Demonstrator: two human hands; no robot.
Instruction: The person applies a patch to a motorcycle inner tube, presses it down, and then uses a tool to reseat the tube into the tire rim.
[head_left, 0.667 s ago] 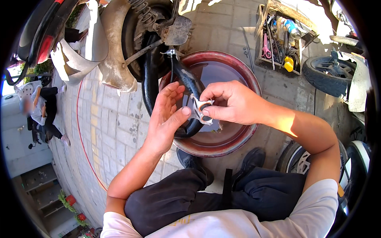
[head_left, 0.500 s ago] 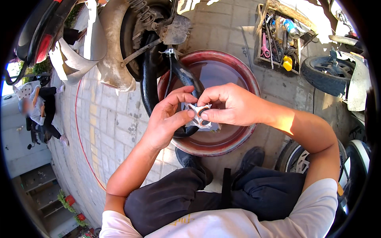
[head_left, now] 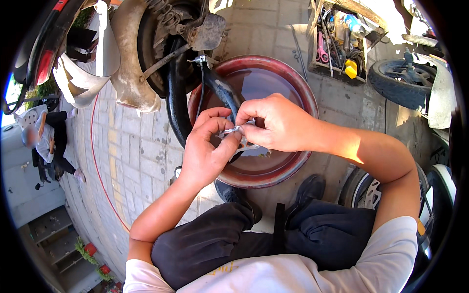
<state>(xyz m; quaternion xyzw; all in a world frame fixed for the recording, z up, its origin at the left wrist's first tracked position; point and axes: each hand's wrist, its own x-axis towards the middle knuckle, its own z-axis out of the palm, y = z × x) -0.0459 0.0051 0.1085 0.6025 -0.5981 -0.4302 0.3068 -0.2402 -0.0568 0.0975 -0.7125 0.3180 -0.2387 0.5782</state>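
In front of me, both hands pinch a small crinkled foil sheet (head_left: 249, 146); orange-edged round pieces show on it, partly covered by my fingers. My left hand (head_left: 201, 151) grips its left side with thumb and fingertips. From the right, my right hand (head_left: 281, 122) pinches its upper edge, fingertips close to the left thumb. Just beneath them, a black inner tube (head_left: 177, 110) hangs from a motorbike wheel (head_left: 149, 53) and loops over into a red basin (head_left: 307, 93) holding murky water. The tube's lower loop is partly hidden behind my hands.
A wooden toolbox (head_left: 312, 58) with pliers, pink scissors and a can stands at the far right. Beside it lies a loose wheel (head_left: 395, 88). A red hose (head_left: 95, 161) runs along the paving at left. Another person (head_left: 49, 132) sits at the far left.
My fingers have drawn closer together over the foil sheet. It now tilts more and its round pieces are more covered. The view has shifted slightly.
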